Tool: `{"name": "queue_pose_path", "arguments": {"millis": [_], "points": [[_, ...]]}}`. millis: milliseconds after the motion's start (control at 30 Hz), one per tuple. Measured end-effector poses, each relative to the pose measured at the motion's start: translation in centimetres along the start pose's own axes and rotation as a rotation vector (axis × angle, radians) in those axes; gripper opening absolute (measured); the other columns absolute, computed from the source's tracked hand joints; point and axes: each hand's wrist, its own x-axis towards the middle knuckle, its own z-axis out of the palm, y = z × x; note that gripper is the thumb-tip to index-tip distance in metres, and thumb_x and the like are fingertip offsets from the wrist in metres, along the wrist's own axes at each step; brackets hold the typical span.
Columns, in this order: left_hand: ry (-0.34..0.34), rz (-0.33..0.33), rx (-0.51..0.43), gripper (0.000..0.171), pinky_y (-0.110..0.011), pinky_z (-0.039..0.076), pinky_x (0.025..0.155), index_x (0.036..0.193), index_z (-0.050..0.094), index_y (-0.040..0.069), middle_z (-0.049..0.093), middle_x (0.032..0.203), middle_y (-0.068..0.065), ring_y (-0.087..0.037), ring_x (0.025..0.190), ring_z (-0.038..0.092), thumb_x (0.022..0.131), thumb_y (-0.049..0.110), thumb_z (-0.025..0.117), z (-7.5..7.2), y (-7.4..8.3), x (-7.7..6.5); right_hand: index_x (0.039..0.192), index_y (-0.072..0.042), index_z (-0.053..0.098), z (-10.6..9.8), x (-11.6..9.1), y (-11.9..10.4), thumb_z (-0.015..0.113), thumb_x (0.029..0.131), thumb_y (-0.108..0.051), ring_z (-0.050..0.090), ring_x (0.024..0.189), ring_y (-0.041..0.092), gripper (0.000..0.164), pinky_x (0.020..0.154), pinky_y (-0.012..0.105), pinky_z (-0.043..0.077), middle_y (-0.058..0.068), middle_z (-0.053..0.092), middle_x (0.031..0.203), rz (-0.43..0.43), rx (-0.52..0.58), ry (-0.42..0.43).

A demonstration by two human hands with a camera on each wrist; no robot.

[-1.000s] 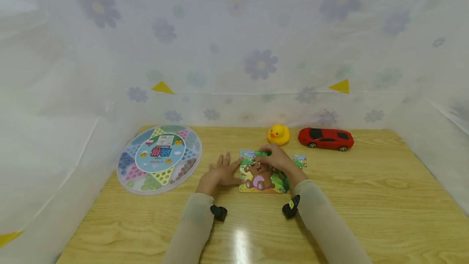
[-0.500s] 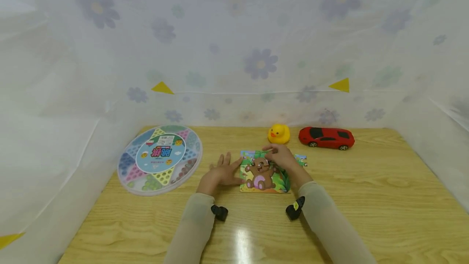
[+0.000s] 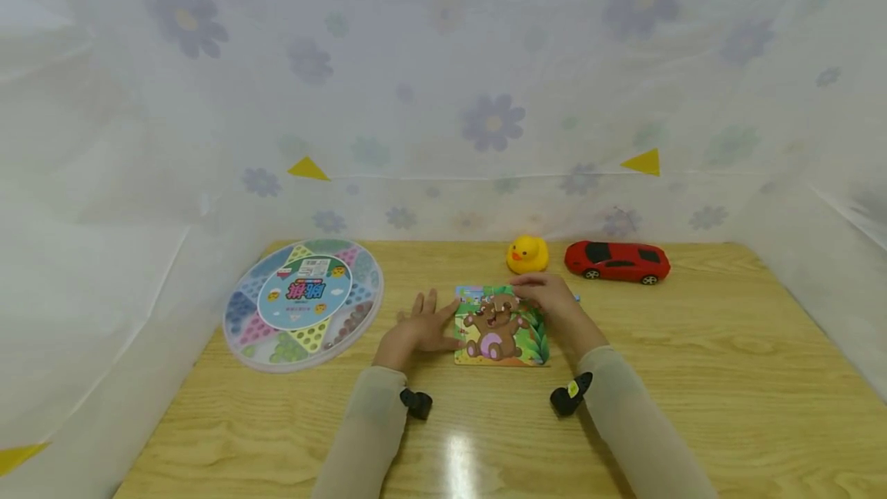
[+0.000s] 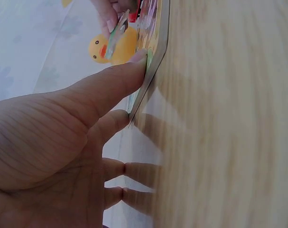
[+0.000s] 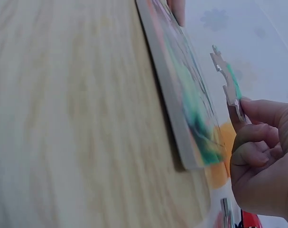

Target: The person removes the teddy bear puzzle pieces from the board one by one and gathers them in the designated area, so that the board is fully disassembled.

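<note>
A bear jigsaw puzzle (image 3: 490,345) lies flat on the table in front of me. My left hand (image 3: 420,329) rests at its left side with fingers spread, and the thumb (image 4: 129,71) presses on the board's edge. Above the puzzle's upper right, my right hand (image 3: 557,306) pinches a green-topped puzzle piece (image 5: 227,80) between thumb and curled fingers. In the left wrist view the piece (image 4: 116,40) is tilted and clear of the board. Another loose piece (image 3: 578,299) is mostly hidden behind the right hand; only a blue bit shows.
Behind the puzzle stands a yellow rubber duck (image 3: 527,255), with a red toy car (image 3: 617,262) to its right. A round Chinese checkers set (image 3: 301,310) lies at the left. A flower-patterned sheet (image 3: 416,98) encloses the wooden table (image 3: 457,422).
My right hand has moved right from over the puzzle's top middle, with the piece pinched in it, and now covers most of the other loose piece. My left hand has stayed put.
</note>
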Motion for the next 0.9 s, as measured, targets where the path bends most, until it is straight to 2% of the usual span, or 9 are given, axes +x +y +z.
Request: {"name": "queue_pose_path", "arguments": {"millis": [100, 200, 300, 367, 500, 700, 900], "points": [[-0.006, 0.003, -0.007, 0.083, -0.066, 0.006, 0.107, 0.153, 0.014, 0.033, -0.007, 0.158, -0.016, -0.035, 0.143, -0.008, 0.086, 0.058, 0.057, 0.0, 0.0, 0.0, 0.118, 0.009, 0.061, -0.9, -0.4, 0.1, 0.063, 0.09, -0.008, 0.046, 0.063, 0.008, 0.033, 0.058, 0.021, 0.042, -0.001, 0.065, 0.088, 0.007, 0.051, 0.018], [-0.008, 0.002, -0.014, 0.08, -0.065, 0.006, 0.108, 0.153, 0.015, 0.03, -0.006, 0.158, -0.016, -0.035, 0.143, -0.007, 0.089, 0.053, 0.057, -0.1, 0.2, -0.2, 0.115, 0.005, 0.064, -1.9, -0.7, 0.2, 0.065, 0.089, -0.011, 0.037, 0.054, 0.01, 0.03, 0.052, 0.023, 0.036, -0.005, 0.057, 0.071, 0.017, 0.024, 0.042], [-0.003, 0.009, -0.005, 0.08, -0.066, 0.007, 0.107, 0.153, 0.015, 0.028, -0.006, 0.157, -0.017, -0.036, 0.143, -0.007, 0.089, 0.052, 0.057, -0.1, 0.2, -0.2, 0.116, 0.001, 0.065, -3.0, -0.8, 0.5, 0.066, 0.089, -0.016, 0.033, 0.05, 0.012, 0.032, 0.048, 0.025, 0.032, -0.005, 0.049, 0.062, 0.025, -0.016, 0.048], [0.001, 0.01, -0.002, 0.08, -0.067, 0.007, 0.106, 0.153, 0.015, 0.029, -0.006, 0.157, -0.017, -0.036, 0.143, -0.007, 0.089, 0.053, 0.056, -0.1, 0.2, -0.3, 0.118, 0.0, 0.064, -3.8, -0.9, 0.7, 0.068, 0.088, -0.019, 0.033, 0.047, 0.011, 0.036, 0.046, 0.025, 0.031, -0.005, 0.048, 0.059, 0.036, -0.021, 0.058], [0.0, 0.013, -0.007, 0.081, -0.068, 0.007, 0.106, 0.153, 0.015, 0.03, -0.007, 0.157, -0.017, -0.037, 0.143, -0.008, 0.088, 0.054, 0.057, 0.0, 0.1, -0.1, 0.125, 0.003, 0.059, -5.8, -1.5, 0.9, 0.067, 0.09, -0.022, 0.032, 0.045, 0.009, 0.044, 0.047, 0.024, 0.034, -0.011, 0.056, 0.066, 0.024, -0.054, 0.062], [-0.002, 0.009, -0.003, 0.08, -0.067, 0.007, 0.106, 0.153, 0.014, 0.03, -0.007, 0.157, -0.016, -0.036, 0.143, -0.008, 0.089, 0.054, 0.056, 0.2, -0.1, 0.3, 0.128, 0.005, 0.056, -9.4, -2.9, 1.1, 0.06, 0.094, -0.023, 0.028, 0.043, 0.009, 0.044, 0.047, 0.026, 0.033, -0.01, 0.046, 0.052, -0.013, -0.162, 0.054], [0.003, 0.013, 0.014, 0.081, -0.068, 0.007, 0.106, 0.153, 0.014, 0.03, -0.007, 0.157, -0.017, -0.037, 0.143, -0.008, 0.088, 0.055, 0.056, 0.2, -0.3, 0.5, 0.13, 0.007, 0.053, -12.4, -4.0, 2.1, 0.059, 0.095, -0.025, 0.037, 0.049, 0.009, 0.048, 0.051, 0.028, 0.038, -0.009, 0.053, 0.059, 0.009, -0.22, 0.087]]}}
